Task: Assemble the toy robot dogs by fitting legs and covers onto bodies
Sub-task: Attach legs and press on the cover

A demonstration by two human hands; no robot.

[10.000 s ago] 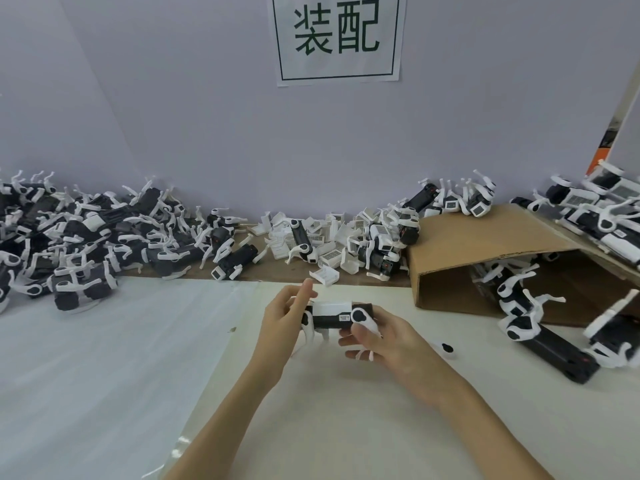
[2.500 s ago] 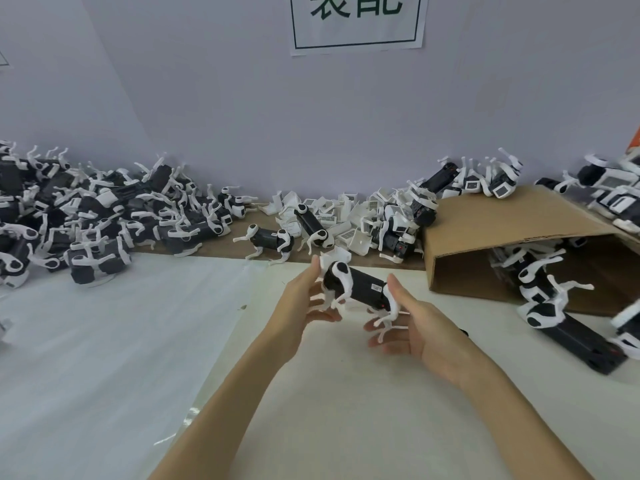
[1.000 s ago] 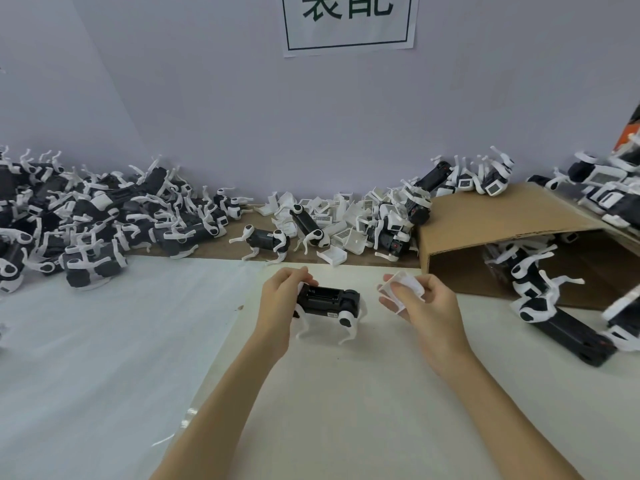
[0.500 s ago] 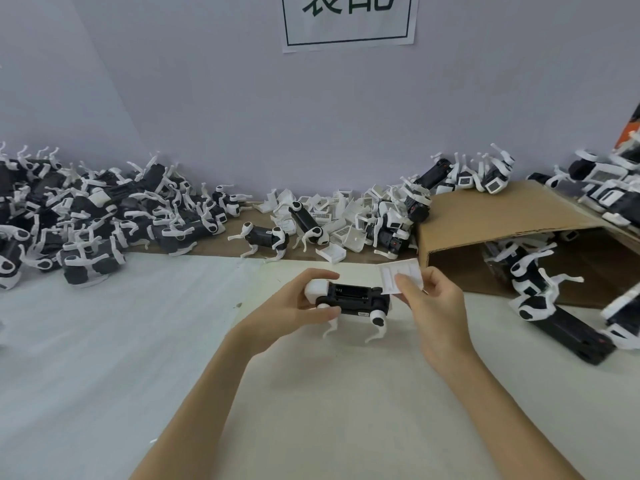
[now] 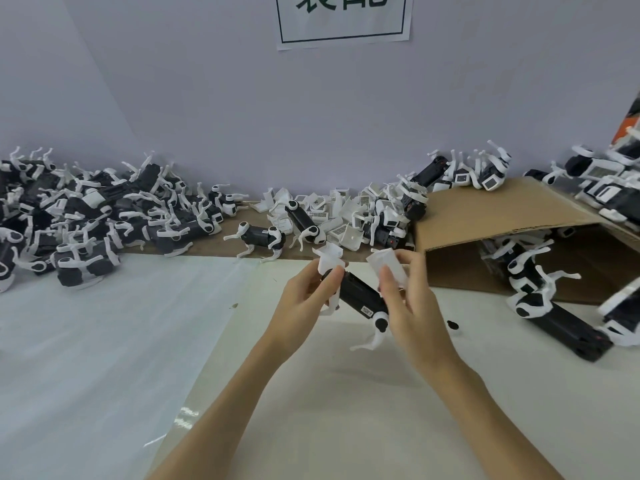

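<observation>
Firstly, at the far left a big pile of finished dogs (image 5: 86, 216) lies against the wall on the table (image 5: 104, 358). More to the middle, one small dog (image 5: 258, 237) stands alone, with a heap of loose white covers (image 5: 332, 216) just behind it.

Then comes the left hand (image 5: 304, 299). Its fingers and thumb are curled around the front end of the black dog body (image 5: 360, 297), which is held in the air above the table, tilted, its far end higher. A white piece (image 5: 329, 259) sticks up at that far end, above the fingers (I cannot tell if it is already clicked in). One white leg (image 5: 372, 336) hangs down from the near end.

To the right, the right hand (image 5: 412, 306) pinches a white cover (image 5: 389, 270) between thumb and fingers, just beside the body.

I judge the body to be light and stiff, so it is good to hold it by the solid black middle. The thin legs look fragile and should not take the force. The cover looks thin and smooth, maybe slippery, so its edges are the better place to grip while pressing it on.

At the far right a cardboard box (image 5: 502, 220) lies open on its side, with more dogs in and around it.
</observation>
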